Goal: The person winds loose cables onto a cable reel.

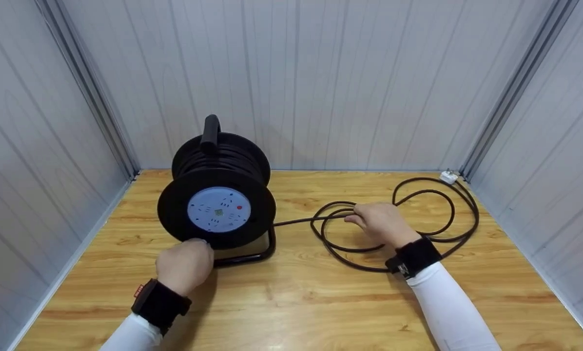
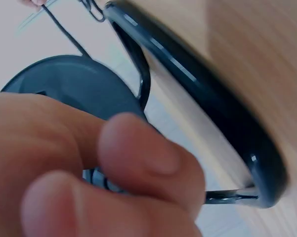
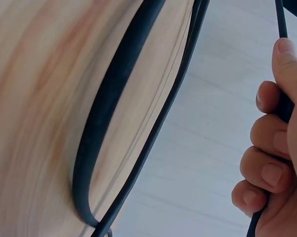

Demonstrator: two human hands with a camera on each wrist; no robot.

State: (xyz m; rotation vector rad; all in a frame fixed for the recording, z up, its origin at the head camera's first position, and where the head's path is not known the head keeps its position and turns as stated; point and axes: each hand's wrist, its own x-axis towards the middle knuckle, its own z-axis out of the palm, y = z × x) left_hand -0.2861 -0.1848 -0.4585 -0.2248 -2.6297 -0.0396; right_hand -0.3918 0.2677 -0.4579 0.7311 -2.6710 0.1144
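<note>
A black cable reel [image 1: 216, 209] with a pale round socket panel [image 1: 219, 209] stands upright on its tubular frame [image 1: 245, 258]. My left hand [image 1: 185, 263] grips the reel at the lower edge of its front disc, with fingers curled; the part inside the grip is hidden. In the left wrist view, the thumb and fingers [image 2: 138, 153] lie in front of the disc. My right hand [image 1: 381, 222] holds the black cable [image 1: 296, 221], which runs from the reel into the fist. The right wrist view shows the fingers [image 3: 269, 168] wrapped round it.
Loose loops of cable [image 1: 430, 234] lie on the wooden table [image 1: 291, 307] around and right of my right hand. A white plug [image 1: 448, 176] rests near the back right corner. Pale panel walls [image 1: 320, 87] enclose the back and both sides.
</note>
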